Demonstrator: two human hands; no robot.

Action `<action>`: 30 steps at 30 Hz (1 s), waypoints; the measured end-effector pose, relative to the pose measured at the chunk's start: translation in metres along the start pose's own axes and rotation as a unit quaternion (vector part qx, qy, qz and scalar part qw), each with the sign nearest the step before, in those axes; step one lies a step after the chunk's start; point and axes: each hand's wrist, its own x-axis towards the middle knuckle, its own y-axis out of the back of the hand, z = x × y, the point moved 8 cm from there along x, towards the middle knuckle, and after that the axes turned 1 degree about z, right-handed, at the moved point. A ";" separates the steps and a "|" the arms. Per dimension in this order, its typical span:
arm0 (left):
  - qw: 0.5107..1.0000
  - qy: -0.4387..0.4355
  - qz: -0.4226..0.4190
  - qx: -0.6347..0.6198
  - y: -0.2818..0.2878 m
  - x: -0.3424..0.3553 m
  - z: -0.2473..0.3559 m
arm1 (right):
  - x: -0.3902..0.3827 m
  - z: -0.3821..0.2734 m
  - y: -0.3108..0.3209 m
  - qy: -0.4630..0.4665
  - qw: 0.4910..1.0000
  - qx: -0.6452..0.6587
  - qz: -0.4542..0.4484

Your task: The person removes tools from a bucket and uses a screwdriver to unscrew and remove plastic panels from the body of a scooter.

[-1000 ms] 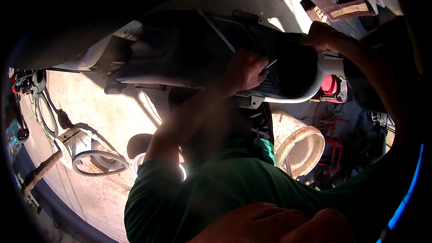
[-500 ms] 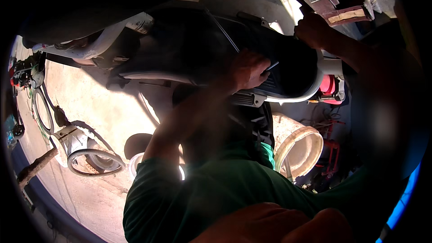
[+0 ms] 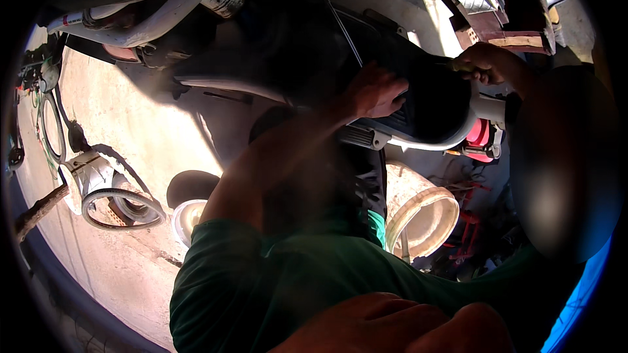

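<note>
While the dark panel (image 3: 435, 108) lies under the left hand (image 3: 379, 91), which grips a metal rod (image 3: 345, 33), the right hand (image 3: 487, 65) beside its edge has turned, now curled around an apparent handle (image 3: 462, 66), suggesting a shifted grip; a bucket (image 3: 404, 189) sits bodyward.

Here it is, the view from the person's head, the left fisheye of a side-by-side pair, pitched steeply down and forward! Very near, the green shirt (image 3: 314, 261) looms across the lower part; farther out, the left hand (image 3: 379, 91) lands above centre and the right hand (image 3: 485, 65) up to the right. Beyond them the concrete floor (image 3: 150, 134) sweeps wide, bending toward a black, rounded rim.
</note>
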 end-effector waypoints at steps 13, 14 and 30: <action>0.996 0.063 -0.059 -0.009 0.009 0.009 -0.005 | 0.004 -0.034 -0.003 0.062 0.995 -0.080 0.011; 0.995 0.069 -0.065 -0.026 0.009 0.009 -0.006 | 0.004 -0.035 -0.003 0.079 0.994 -0.079 0.005; 0.982 -0.064 0.153 -0.092 0.375 0.073 0.096 | 0.048 -0.023 -0.007 0.039 0.995 -0.079 -0.036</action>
